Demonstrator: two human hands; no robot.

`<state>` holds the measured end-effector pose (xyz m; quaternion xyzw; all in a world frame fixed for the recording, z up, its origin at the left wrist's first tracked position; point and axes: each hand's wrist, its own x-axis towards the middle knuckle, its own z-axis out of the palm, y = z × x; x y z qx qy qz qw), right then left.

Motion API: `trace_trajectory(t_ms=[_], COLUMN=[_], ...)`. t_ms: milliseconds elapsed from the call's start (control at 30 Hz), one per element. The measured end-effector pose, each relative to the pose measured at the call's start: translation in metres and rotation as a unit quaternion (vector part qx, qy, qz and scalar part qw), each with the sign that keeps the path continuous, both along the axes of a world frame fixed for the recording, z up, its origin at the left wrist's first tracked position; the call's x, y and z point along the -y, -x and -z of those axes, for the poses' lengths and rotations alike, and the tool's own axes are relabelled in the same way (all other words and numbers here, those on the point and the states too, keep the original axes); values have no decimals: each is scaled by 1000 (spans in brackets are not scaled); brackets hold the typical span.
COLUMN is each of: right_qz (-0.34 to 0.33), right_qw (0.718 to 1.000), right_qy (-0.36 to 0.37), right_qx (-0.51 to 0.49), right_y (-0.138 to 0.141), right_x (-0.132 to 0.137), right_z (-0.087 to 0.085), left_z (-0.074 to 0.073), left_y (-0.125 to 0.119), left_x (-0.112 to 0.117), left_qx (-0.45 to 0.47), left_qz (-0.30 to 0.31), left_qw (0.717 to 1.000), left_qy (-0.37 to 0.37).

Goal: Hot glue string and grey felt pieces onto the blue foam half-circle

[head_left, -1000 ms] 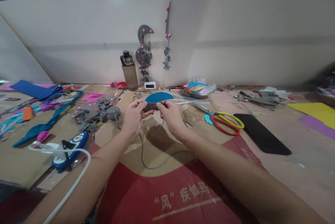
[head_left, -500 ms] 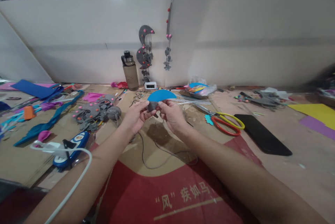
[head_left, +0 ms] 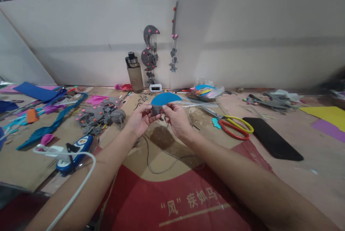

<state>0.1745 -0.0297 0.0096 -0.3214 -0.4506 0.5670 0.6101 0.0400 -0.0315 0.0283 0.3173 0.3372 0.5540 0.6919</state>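
Observation:
Between my hands, above the cardboard [head_left: 159,170], is a small grey felt piece [head_left: 156,110]. My left hand [head_left: 141,118] pinches its left side between thumb and fingers. On the other side, my right hand [head_left: 175,116] grips it with thumb and fingertips closed. Behind the felt shows a blue rounded sheet [head_left: 165,98]; whether it touches my fingers I cannot tell. A thin grey yarn [head_left: 148,155] trails below my hands and loops over the cardboard. The fingers hide part of the felt's edges.
Scissors [head_left: 234,127] with red and yellow handles lie to the right, beside a black phone-like slab [head_left: 272,139]. Left are a grey yarn ball [head_left: 118,116], felt pieces with pompoms [head_left: 94,114] and a white cable [head_left: 81,188]. A bottle [head_left: 134,74] stands at the back.
The whole view has shifted very slightly, with things on the table a little further right. Both hands keep their hold on the grey felt piece, nearly still.

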Motion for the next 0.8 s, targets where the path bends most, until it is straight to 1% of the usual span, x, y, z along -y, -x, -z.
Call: trace_trajectory(t_ms=[67,167,300,433,567,700,800], right_qz=[-3,-7,-6,-7,0,-2,3], right_qw=[1000,998,996,997,999,999,998], right_qy=[12,29,39,39,32,30,36], right_qx=[-21,-62,-74,-65,-43,-32,-56], right_y=[-1,-2,-3,0,1,1,0], right_x=[-1,-2,-1,2,5,4,0], right_z=[0,-2,-3,-4,-5,-5,-4], left_z=[1,1,1,1,1,3,5], left_y=[-1,-4,-5,-3,-3,-3,-1], left_x=[0,0,1,2,2,-1,-5], left_qx=[-11,-32,-40,-49,-51,-39,-30], left_qz=[-1,-6,-17,-43,-52,-29,-3], left_qw=[1000,998,996,995,995,998,999], left_qy=[-15,-60,-81,-78,-69,-41,-31])
